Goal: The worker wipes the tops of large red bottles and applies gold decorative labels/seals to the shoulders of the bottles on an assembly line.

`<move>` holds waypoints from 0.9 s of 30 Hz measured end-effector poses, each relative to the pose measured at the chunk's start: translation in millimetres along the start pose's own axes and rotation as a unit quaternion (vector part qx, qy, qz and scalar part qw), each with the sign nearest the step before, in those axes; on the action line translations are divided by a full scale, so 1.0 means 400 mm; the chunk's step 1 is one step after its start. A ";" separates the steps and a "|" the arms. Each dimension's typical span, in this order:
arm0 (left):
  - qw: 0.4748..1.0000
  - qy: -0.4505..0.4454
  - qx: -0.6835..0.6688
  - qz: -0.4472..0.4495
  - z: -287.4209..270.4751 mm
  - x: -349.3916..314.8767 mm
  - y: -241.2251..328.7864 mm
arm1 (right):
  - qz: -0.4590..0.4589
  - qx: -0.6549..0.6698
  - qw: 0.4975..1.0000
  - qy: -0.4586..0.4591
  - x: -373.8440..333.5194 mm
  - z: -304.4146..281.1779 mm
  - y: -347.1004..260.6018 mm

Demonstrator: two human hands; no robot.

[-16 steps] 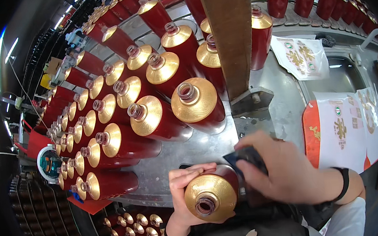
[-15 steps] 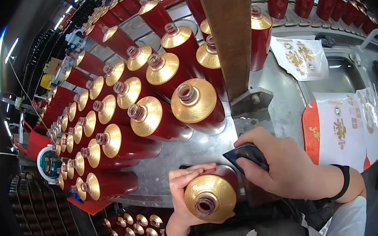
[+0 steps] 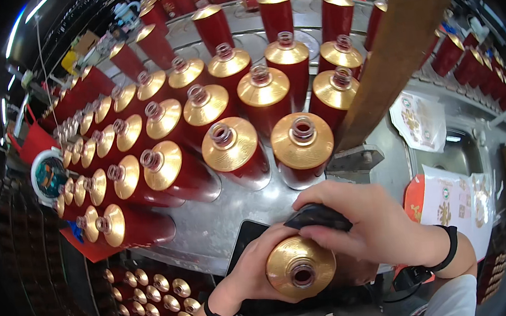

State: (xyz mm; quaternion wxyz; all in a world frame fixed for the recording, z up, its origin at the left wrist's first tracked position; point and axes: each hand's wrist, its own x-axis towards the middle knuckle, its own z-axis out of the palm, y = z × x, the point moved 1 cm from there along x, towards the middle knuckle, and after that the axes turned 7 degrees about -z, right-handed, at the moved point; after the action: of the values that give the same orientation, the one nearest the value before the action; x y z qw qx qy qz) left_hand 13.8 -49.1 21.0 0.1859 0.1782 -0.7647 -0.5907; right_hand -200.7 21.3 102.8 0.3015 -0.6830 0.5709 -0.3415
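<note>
My left hand (image 3: 256,266) is wrapped round a red glass bottle (image 3: 302,269) with a gold shoulder and an uncapped clear neck, tilted with its mouth toward me. In my right hand (image 3: 370,220) is a flat black scraper (image 3: 318,216), gripped between thumb and fingers. Its tip lies right by my left fingers, at the bottle's far side; whether it touches the glass cannot be seen. Just beyond my hands stands the nearest bottle (image 3: 303,144) of many like it on the metal table (image 3: 205,225). A black flat rectangular object (image 3: 249,236) lies partly under my left hand.
A brown post (image 3: 396,43) rises from the table at right, with a metal bracket (image 3: 356,160) at its foot. Printed plastic sheets (image 3: 449,201) lie beside a sink (image 3: 451,151). More bottles (image 3: 157,299) stand low at left, near a round green-and-white container (image 3: 49,177).
The view has swung, shifting the scene. My right hand has brought the scraper from beside the bottle to its far side, close to my left fingers. The held bottle has turned slightly.
</note>
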 end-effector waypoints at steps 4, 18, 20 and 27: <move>0.998 -0.028 -0.044 0.033 -0.004 0.030 -0.017 | -0.040 0.032 0.999 0.014 0.037 -0.054 0.014; 0.990 -0.071 -0.119 0.017 -0.004 0.033 -0.012 | -0.174 -0.075 0.936 -0.296 0.206 0.015 -0.105; 0.994 -0.052 -0.083 0.045 -0.009 0.031 -0.015 | -0.148 -0.108 0.944 -0.273 0.208 0.008 -0.110; 0.996 -0.029 -0.037 0.076 -0.005 0.032 -0.014 | -0.095 -0.083 0.962 -0.241 0.152 -0.062 -0.105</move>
State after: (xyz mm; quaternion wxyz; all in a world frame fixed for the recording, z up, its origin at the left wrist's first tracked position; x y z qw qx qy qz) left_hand 3.9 -58.5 17.0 0.2144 0.0954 -0.7585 -0.6079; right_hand -189.6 -32.2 158.5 0.3387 -0.8190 0.4398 -0.1450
